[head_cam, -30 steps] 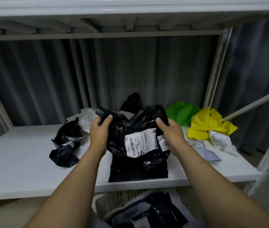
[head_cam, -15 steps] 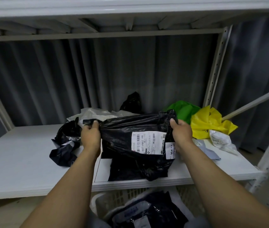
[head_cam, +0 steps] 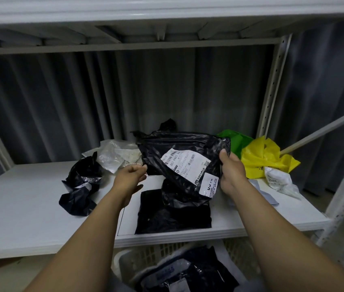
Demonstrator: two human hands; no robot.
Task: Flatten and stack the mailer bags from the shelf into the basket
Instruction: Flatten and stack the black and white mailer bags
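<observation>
You are in what looks like a storeroom or parcel-sorting corner. It shows in the white metal rack shelf (head_cam: 19, 207) with its perforated steel upright (head_cam: 272, 95), the crumpled plastic mailer bags (head_cam: 177, 142) bearing barcode shipping labels (head_cam: 184, 163), the white perforated plastic basket (head_cam: 156, 252) underneath, and the grey pleated curtain (head_cam: 61, 102) behind.

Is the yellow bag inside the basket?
No, the yellow bag lies on the shelf beside the green bag, not down in the basket.

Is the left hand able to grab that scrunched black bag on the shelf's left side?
Probably yes. The scrunched black bag lies uncovered on the shelf, just left of the left hand, with nothing between them.
</observation>
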